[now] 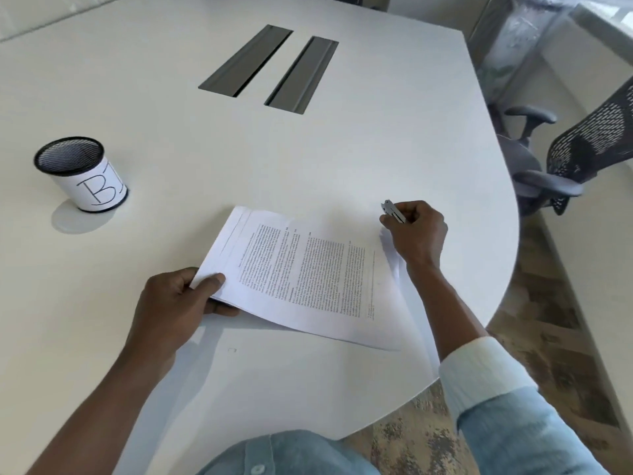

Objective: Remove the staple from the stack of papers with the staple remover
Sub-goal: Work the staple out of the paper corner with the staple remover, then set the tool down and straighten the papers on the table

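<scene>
Stack of papers on the white table, my left hand pinching its near-left corner, staple remover gripped in my right hand at the far-right corner, mesh pen cup far left, contents hidden

I am looking at an office, most likely a meeting room. A large white conference table with a rounded end fills my view, with two metal cable hatches set into its top. A black mesh pen cup stands on it, and a mesh-backed swivel chair with armrests sits beside the table on patterned carpet.
</scene>
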`<state>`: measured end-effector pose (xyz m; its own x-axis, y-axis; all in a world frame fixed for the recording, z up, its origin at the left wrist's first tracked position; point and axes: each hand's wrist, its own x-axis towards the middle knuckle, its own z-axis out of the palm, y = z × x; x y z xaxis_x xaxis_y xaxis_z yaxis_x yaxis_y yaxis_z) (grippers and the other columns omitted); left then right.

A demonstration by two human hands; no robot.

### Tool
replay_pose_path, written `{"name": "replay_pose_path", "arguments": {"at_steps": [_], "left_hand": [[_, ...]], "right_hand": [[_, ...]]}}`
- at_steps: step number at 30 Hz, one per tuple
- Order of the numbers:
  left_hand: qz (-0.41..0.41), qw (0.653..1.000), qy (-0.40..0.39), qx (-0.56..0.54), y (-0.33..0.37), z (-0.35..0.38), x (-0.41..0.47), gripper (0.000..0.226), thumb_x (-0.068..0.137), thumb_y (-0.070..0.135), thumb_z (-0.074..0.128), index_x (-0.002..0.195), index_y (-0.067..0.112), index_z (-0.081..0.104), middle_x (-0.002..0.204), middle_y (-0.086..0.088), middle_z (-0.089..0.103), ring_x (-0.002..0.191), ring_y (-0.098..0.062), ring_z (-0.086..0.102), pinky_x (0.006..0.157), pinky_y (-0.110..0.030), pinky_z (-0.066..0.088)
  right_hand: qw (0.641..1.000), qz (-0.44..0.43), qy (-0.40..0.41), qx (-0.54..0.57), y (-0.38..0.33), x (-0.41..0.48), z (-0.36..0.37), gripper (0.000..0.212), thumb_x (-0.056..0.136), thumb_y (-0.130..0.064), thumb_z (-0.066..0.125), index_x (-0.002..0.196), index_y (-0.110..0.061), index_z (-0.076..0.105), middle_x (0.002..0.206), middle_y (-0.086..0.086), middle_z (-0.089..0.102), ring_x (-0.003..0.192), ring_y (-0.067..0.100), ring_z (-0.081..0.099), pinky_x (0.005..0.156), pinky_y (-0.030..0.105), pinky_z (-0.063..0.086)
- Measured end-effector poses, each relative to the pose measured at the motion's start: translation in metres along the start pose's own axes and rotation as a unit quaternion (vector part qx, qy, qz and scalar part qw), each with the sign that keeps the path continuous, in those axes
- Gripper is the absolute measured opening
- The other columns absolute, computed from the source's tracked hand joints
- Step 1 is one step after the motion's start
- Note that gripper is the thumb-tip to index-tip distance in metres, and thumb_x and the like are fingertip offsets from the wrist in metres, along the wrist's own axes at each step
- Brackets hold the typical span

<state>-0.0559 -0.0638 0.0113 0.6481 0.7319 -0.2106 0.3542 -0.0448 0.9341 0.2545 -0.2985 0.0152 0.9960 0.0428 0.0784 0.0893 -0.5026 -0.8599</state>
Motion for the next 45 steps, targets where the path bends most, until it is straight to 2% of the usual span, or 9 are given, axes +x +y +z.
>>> {"name": "replay_pose_path", "arguments": {"at_steps": [6, 10, 17, 24, 27, 30, 34, 38, 45], "left_hand": [[-0.029, 0.999, -0.014, 0.028, 0.009, -0.009, 0.007, 0.020, 0.103, 0.020, 0.074, 0.091, 0.028, 0.088, 0.073, -0.011, 0.087, 0.072, -0.022, 0.088, 0.093, -0.047, 0.060], [-0.037, 0.998, -0.015, 0.046, 0.016, -0.019, 0.015, 0.027, 0.103, 0.018, 0.074, 0.086, 0.033, 0.087, 0.072, -0.008, 0.087, 0.066, -0.021, 0.087, 0.080, -0.039, 0.055], [-0.056, 0.996, -0.038, 0.065, 0.013, -0.024, 0.025, 0.024, 0.103, 0.025, 0.074, 0.084, 0.035, 0.086, 0.069, -0.014, 0.085, 0.062, -0.027, 0.086, 0.070, -0.037, 0.048], [-0.056, 0.993, -0.024, 0.100, 0.007, -0.015, 0.030, 0.022, 0.101, 0.028, 0.071, 0.087, 0.015, 0.083, 0.062, -0.008, 0.083, 0.057, -0.021, 0.084, 0.062, -0.031, 0.048], [-0.049, 0.993, -0.021, 0.107, 0.005, -0.014, 0.030, 0.024, 0.096, 0.032, 0.070, 0.084, 0.015, 0.081, 0.060, -0.007, 0.082, 0.057, -0.020, 0.083, 0.060, -0.030, 0.049], [-0.050, 0.993, -0.015, 0.106, 0.002, -0.015, 0.030, 0.027, 0.091, 0.037, 0.069, 0.082, 0.014, 0.079, 0.061, -0.006, 0.082, 0.058, -0.019, 0.084, 0.060, -0.030, 0.050], [-0.051, 0.994, -0.016, 0.091, 0.000, -0.015, 0.030, 0.028, 0.093, 0.035, 0.068, 0.083, 0.011, 0.078, 0.061, -0.005, 0.083, 0.056, -0.025, 0.084, 0.059, -0.030, 0.047], [-0.024, 0.994, 0.002, 0.105, -0.003, -0.014, 0.025, 0.028, 0.095, 0.033, 0.066, 0.083, 0.010, 0.076, 0.059, 0.000, 0.081, 0.053, -0.019, 0.083, 0.053, -0.025, 0.048], [0.013, 0.994, 0.020, 0.110, -0.007, -0.015, 0.018, 0.033, 0.099, 0.031, 0.068, 0.084, 0.002, 0.071, 0.052, 0.002, 0.078, 0.047, -0.011, 0.078, 0.050, -0.010, 0.043]], "right_hand": [[0.999, -0.013, -0.004, -0.047, 0.003, 0.008, 0.009, 0.017, 0.084, -0.021, 0.087, 0.102, -0.019, 0.084, 0.095, -0.004, 0.081, 0.094, 0.025, 0.076, 0.077, 0.033, 0.054], [0.996, -0.035, -0.014, -0.081, 0.001, 0.014, 0.015, 0.021, 0.087, -0.027, 0.088, 0.107, -0.021, 0.085, 0.114, 0.006, 0.078, 0.103, 0.026, 0.073, 0.086, 0.035, 0.056], [0.989, -0.054, -0.011, -0.135, 0.003, 0.010, 0.030, 0.019, 0.085, -0.031, 0.089, 0.103, -0.024, 0.087, 0.114, 0.004, 0.076, 0.114, 0.033, 0.069, 0.105, 0.051, 0.052], [0.981, -0.042, 0.000, -0.191, 0.014, 0.012, 0.035, 0.037, 0.088, -0.046, 0.085, 0.119, -0.024, 0.084, 0.126, 0.007, 0.078, 0.125, 0.035, 0.064, 0.104, 0.047, 0.038], [0.960, -0.098, 0.026, -0.260, 0.000, -0.007, 0.031, 0.055, 0.093, -0.046, 0.082, 0.139, -0.019, 0.073, 0.140, 0.012, 0.066, 0.136, 0.039, 0.053, 0.111, 0.051, 0.033], [0.953, -0.213, 0.059, -0.207, -0.029, -0.047, 0.028, 0.043, 0.092, -0.036, 0.084, 0.128, -0.014, 0.077, 0.128, 0.013, 0.067, 0.123, 0.040, 0.059, 0.107, 0.053, 0.043], [0.960, -0.257, -0.086, -0.069, -0.062, -0.138, 0.031, 0.013, 0.086, -0.023, 0.091, 0.096, -0.023, 0.083, 0.098, -0.001, 0.075, 0.089, 0.024, 0.069, 0.082, 0.042, 0.056], [0.916, -0.320, -0.228, -0.082, -0.058, -0.214, 0.044, 0.011, 0.086, -0.016, 0.092, 0.095, -0.019, 0.086, 0.089, -0.004, 0.072, 0.087, 0.020, 0.065, 0.065, 0.035, 0.052], [0.913, -0.292, -0.255, -0.132, -0.043, -0.255, 0.055, 0.006, 0.087, -0.018, 0.088, 0.091, -0.018, 0.085, 0.089, -0.003, 0.071, 0.090, 0.023, 0.067, 0.059, 0.038, 0.057]]}}
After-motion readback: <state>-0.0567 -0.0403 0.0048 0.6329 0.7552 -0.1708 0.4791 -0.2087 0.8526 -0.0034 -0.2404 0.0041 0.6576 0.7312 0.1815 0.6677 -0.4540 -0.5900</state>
